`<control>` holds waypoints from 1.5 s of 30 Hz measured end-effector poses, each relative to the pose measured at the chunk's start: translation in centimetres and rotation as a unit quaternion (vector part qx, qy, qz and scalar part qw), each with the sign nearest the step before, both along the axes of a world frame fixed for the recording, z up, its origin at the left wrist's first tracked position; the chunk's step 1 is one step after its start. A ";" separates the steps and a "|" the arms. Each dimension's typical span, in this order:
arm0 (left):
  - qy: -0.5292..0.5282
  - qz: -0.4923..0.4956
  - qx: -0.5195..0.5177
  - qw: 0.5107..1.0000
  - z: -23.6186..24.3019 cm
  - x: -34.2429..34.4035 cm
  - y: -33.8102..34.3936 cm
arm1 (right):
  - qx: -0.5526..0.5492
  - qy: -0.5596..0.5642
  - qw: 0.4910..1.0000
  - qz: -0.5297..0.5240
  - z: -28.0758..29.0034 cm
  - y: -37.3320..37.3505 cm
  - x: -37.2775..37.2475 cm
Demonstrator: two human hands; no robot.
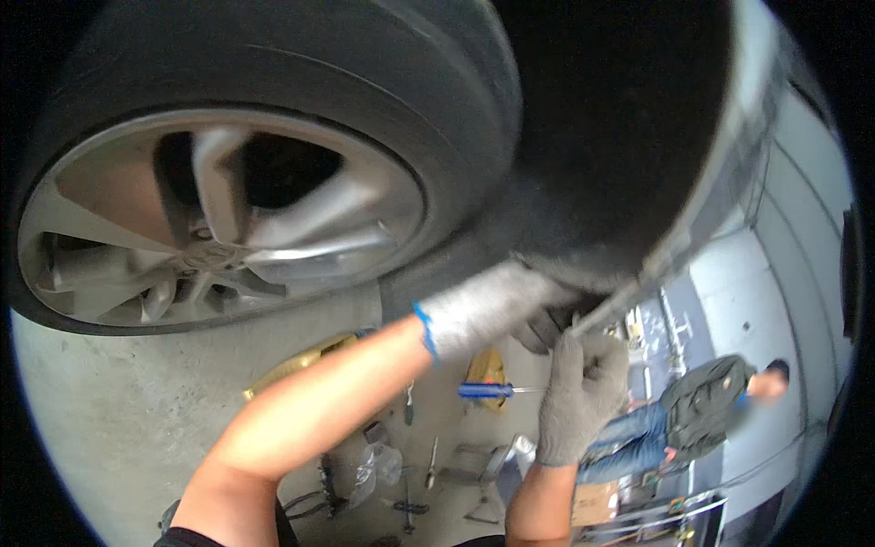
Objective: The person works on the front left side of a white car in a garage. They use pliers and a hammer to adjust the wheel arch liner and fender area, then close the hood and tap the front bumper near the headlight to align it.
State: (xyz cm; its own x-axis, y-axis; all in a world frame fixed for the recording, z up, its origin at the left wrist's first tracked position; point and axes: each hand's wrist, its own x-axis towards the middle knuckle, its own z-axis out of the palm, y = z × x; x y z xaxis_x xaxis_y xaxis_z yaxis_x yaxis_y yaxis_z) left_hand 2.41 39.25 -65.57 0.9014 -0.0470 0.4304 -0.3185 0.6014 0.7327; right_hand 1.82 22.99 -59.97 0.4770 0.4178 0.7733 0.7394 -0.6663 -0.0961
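Working close to a car's wheel [219, 182], with both hands in knitted gloves. Reaching with the left grip [497, 301], in a pale glove with a blue cuff [426, 333], to the edge of the dark arch [620, 137], near the tyre [437, 100]. Cannot tell whether closed on anything there, with the fingertips partly hidden. Curling the fingers of the right grip [583, 392], in a grey glove, at the near end of the arch's lip [609, 310], just beside the left grip. Cannot tell whether pinching the lip or only touching it.

Close by the right grip, a screwdriver [485, 390] with its blue handle to the left and its shaft reaching to the glove. Cannot tell whether held or lying beyond on the floor [100, 401]. Scattered over the floor: two yellow things [301, 365] [492, 366], a clear bag [378, 465] and assorted small tools [432, 463]. Farther off at the right, seen sideways: a co-worker [706, 406] in a dark jacket, jeans and a cap, near a cardboard box [597, 503].
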 end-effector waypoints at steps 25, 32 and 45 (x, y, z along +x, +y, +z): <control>-0.111 0.638 0.734 0.205 4.1 3.0 -8.1 | 0.385 0.590 0.656 0.271 -18.0 -10.8 7.6; 0.027 0.338 0.131 0.931 4.1 3.1 -8.2 | 0.372 0.596 0.659 0.267 -18.6 -11.9 8.8; -0.015 0.425 0.125 0.896 3.4 3.7 -9.2 | 0.391 0.600 0.644 0.268 -20.1 -10.8 8.5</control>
State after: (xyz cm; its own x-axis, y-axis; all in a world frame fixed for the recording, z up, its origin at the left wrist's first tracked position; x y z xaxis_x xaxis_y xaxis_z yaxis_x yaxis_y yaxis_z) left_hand 6.06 30.02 -62.17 0.6454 0.5532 0.5268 -0.6053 -0.0503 0.7944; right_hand 10.36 12.23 -80.07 0.8770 0.4773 0.0556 -0.0766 0.2530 -0.9644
